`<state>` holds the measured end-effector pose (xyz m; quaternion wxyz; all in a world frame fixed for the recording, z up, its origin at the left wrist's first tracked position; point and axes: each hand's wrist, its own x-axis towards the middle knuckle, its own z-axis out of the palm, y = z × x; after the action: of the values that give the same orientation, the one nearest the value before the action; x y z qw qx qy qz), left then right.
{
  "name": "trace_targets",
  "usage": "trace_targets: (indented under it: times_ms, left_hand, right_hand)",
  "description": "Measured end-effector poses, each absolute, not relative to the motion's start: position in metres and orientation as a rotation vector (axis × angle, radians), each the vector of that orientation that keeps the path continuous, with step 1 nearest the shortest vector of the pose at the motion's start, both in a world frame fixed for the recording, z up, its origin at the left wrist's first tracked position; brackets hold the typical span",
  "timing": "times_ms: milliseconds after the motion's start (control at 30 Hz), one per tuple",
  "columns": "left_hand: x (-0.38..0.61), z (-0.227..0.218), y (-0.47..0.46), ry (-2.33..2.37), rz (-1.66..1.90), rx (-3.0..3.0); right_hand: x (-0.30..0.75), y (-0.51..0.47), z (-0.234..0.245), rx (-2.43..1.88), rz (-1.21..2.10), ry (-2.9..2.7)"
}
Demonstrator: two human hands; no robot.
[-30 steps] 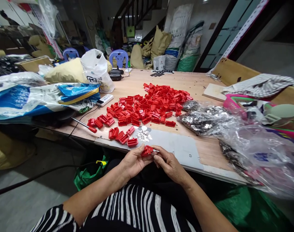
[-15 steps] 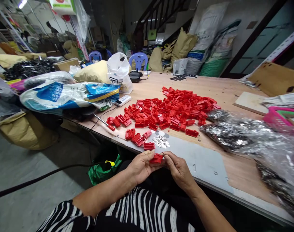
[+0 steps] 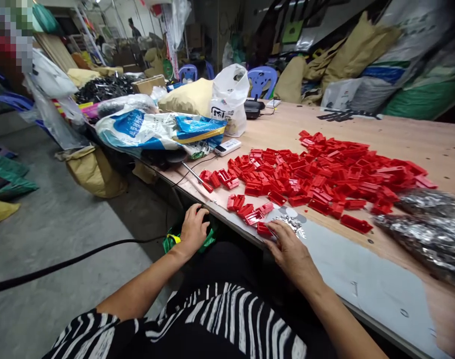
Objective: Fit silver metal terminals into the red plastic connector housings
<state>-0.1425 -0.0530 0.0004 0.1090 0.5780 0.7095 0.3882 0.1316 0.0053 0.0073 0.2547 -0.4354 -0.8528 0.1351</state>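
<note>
My left hand (image 3: pixel 193 230) is off the table's front edge, above a green bag (image 3: pixel 205 241). Its fingers are loosely bent and apart, and no object shows in it. My right hand (image 3: pixel 292 252) is at the table edge, thumb and fingertips closing on a small red plastic part (image 3: pixel 263 229), which they partly cover. Just beyond those fingers lies a little heap of flat silver metal pieces (image 3: pixel 296 225). Several more red parts (image 3: pixel 245 209) sit to the left of it, hollow and box-shaped. Behind them spreads a large pile of red parts (image 3: pixel 324 169).
A screwdriver (image 3: pixel 199 178) with a red handle lies left of the pile, near a white device (image 3: pixel 227 147) with a cable. Blue-and-white sacking (image 3: pixel 145 130) and a white plastic bag (image 3: pixel 229 102) stand farther left. Clear bags of shiny metal pieces (image 3: pixel 425 244) lie at right.
The red part held between both hands is gone from them. My left hand has moved left over the green bag; my right hand has reached the red part at the edge. The view has turned left.
</note>
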Motion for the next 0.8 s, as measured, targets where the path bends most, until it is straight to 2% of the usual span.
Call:
trace_targets:
  times_ms: [100, 200, 333, 567, 800]
  left_hand:
    - [-0.147, -0.031, -0.064, 2.157, 0.858, 1.674]
    - [-0.142, -0.062, -0.076, 2.031, 0.646, 1.652]
    - [-0.133, -0.089, -0.083, 1.982, 0.564, 1.635]
    - [-0.105, -0.088, -0.058, 1.95, 0.366, 1.723]
    - [-0.065, -0.073, -0.035, 1.841, 0.247, 1.778]
  right_hand:
    - [0.129, 0.009, 0.005, -1.197, 0.329, -2.33]
    - [0.129, 0.013, 0.004, -1.185, 0.317, -2.34]
    - [0.13, 0.018, 0.0, -1.184, 0.288, -2.351]
    - [0.125, 0.01, 0.002, -1.064, 0.265, -2.358]
    - [0.057, -0.014, 0.018, -0.862, 0.497, -2.485]
